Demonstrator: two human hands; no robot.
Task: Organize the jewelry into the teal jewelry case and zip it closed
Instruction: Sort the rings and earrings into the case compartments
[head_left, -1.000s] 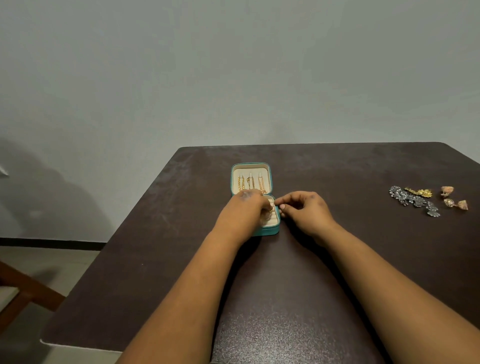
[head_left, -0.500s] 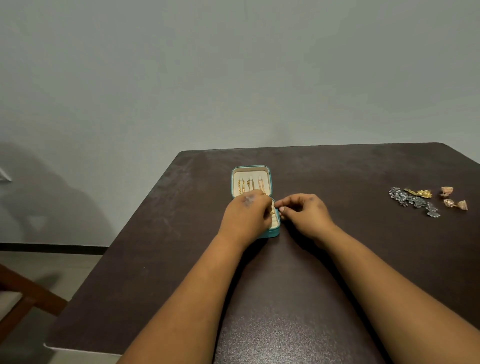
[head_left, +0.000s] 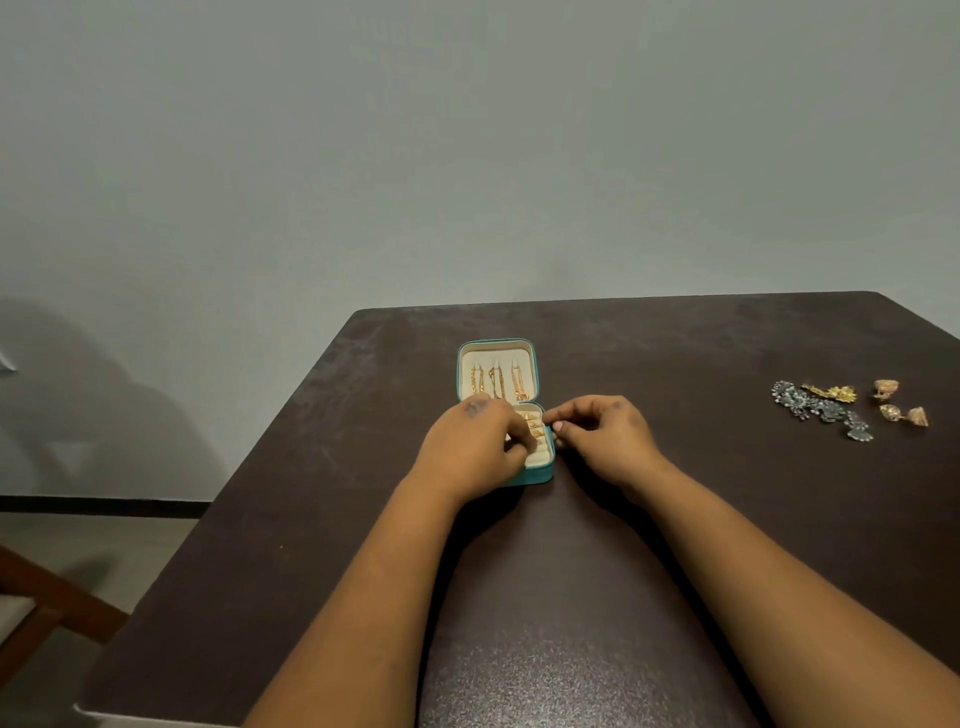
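The teal jewelry case (head_left: 543, 474) lies open at the table's middle. Its cream lid (head_left: 467, 358) lies flat behind the base, with three gold chains (head_left: 493, 382) hanging in it. Gold rings (head_left: 534, 422) sit in the base's cream slots. My left hand (head_left: 475, 449) covers most of the base, with its fingers curled down into it beside the rings; whether they hold anything is hidden. My right hand (head_left: 605, 434) pinches the base's right rim. Silver pieces (head_left: 818, 413), a gold piece (head_left: 831, 392) and two bell-shaped earrings (head_left: 901, 408) lie loose far right.
The dark table (head_left: 571, 597) ends at a rounded left corner and a near-left edge. A wooden chair (head_left: 47, 608) stands on the floor at the lower left. A plain grey wall rises behind the table.
My left hand has drawn slightly toward me over the base, uncovering the gold rings. The right hand stays at the case's right rim.
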